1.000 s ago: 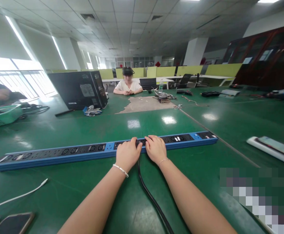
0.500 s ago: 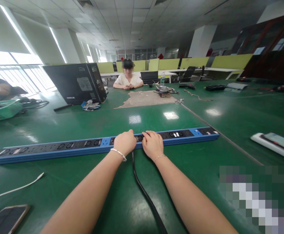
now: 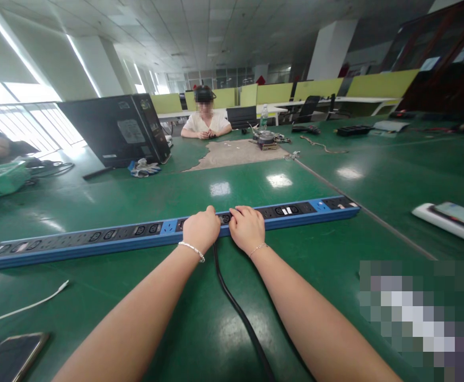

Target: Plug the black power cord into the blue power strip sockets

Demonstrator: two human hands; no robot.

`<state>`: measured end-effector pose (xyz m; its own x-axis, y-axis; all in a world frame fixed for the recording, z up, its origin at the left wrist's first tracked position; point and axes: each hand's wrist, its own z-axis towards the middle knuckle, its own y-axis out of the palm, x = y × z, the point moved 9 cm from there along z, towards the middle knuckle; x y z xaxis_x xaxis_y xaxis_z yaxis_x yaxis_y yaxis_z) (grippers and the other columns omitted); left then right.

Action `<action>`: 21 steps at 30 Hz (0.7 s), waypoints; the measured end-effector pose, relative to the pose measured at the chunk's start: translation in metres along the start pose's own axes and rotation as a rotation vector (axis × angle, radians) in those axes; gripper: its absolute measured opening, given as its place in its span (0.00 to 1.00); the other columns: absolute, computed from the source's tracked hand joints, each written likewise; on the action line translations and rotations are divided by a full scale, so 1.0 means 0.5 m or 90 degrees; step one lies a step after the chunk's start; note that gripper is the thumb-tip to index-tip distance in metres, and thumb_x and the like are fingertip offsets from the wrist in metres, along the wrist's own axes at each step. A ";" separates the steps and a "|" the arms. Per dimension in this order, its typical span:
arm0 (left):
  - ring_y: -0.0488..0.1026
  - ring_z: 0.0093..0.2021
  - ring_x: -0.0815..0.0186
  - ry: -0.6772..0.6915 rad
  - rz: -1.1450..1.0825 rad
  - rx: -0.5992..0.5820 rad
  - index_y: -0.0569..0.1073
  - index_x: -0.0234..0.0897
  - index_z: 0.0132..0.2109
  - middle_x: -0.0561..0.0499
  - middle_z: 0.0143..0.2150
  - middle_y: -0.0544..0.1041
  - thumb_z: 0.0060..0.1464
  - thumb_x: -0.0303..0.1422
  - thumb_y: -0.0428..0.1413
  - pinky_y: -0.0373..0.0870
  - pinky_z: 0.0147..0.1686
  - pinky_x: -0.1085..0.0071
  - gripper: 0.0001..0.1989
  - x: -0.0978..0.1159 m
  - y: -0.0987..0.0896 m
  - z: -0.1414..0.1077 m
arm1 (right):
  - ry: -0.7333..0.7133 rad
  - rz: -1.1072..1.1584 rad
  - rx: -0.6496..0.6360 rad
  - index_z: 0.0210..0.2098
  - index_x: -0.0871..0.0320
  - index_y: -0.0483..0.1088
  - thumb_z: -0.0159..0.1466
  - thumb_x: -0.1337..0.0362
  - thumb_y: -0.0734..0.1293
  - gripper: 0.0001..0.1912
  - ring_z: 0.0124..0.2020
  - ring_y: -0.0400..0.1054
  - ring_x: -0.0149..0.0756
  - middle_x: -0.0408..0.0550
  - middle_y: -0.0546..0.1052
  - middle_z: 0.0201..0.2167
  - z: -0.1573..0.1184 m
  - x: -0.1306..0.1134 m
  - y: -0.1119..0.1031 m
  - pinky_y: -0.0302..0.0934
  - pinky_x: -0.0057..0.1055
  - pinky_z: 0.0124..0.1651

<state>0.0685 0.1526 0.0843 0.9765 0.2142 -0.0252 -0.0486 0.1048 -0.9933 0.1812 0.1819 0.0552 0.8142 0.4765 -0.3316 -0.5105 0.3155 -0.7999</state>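
Note:
A long blue-and-black power strip (image 3: 128, 245) with rows of sockets lies across the green table in front of me. My left hand (image 3: 201, 229) is closed in a fist over its middle, gripping the end of a black power cord (image 3: 235, 307). The plug itself is hidden by the fingers. From below that hand the cord runs down toward me between my forearms. Just to the right, my right hand (image 3: 247, 229) grips the strip, its fingers bent over the top. One socket shows in the narrow gap between the hands.
A black computer case (image 3: 112, 130) and gloves (image 3: 143, 168) stand at the back left, near a green basket (image 3: 1, 180). A phone (image 3: 12, 358) and a white cable (image 3: 36, 304) lie at the near left. Across the table sits a person (image 3: 207, 124); a bottle (image 3: 264, 118) stands nearby.
The view has shifted slightly, so the background sits a little higher and further left. Both hands keep their places on the power strip, with little visible movement.

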 end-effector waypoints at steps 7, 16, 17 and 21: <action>0.77 0.38 0.57 -0.020 -0.045 -0.016 0.70 0.38 0.44 0.43 0.35 0.79 0.56 0.36 0.42 0.70 0.36 0.64 0.15 -0.008 0.000 0.004 | -0.006 0.006 0.012 0.48 0.55 0.72 0.63 0.64 0.56 0.18 0.53 0.60 0.38 0.50 0.72 0.50 0.000 -0.001 -0.001 0.46 0.36 0.54; 0.76 0.39 0.58 -0.029 -0.051 -0.006 0.72 0.37 0.45 0.43 0.37 0.79 0.56 0.35 0.42 0.70 0.38 0.64 0.17 -0.016 -0.006 0.004 | -0.008 0.010 0.021 0.48 0.55 0.72 0.63 0.64 0.56 0.18 0.52 0.60 0.38 0.49 0.73 0.49 -0.001 -0.001 -0.002 0.46 0.36 0.54; 0.76 0.39 0.58 -0.031 -0.055 -0.004 0.72 0.37 0.45 0.43 0.37 0.79 0.56 0.36 0.42 0.70 0.38 0.64 0.17 -0.017 -0.007 0.004 | -0.008 0.008 0.021 0.48 0.55 0.72 0.63 0.64 0.56 0.18 0.52 0.60 0.38 0.49 0.73 0.49 -0.001 -0.001 -0.002 0.46 0.36 0.54; 0.76 0.39 0.57 -0.030 -0.059 0.003 0.72 0.38 0.45 0.43 0.37 0.79 0.56 0.36 0.42 0.70 0.39 0.64 0.17 -0.019 -0.006 0.003 | -0.008 0.001 0.027 0.48 0.54 0.72 0.63 0.64 0.57 0.18 0.51 0.60 0.38 0.49 0.73 0.49 0.001 0.000 0.000 0.47 0.37 0.53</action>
<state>0.0591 0.1519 0.0879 0.9658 0.2494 0.0715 0.0394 0.1313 -0.9906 0.1810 0.1823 0.0556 0.8102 0.4873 -0.3259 -0.5230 0.3497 -0.7773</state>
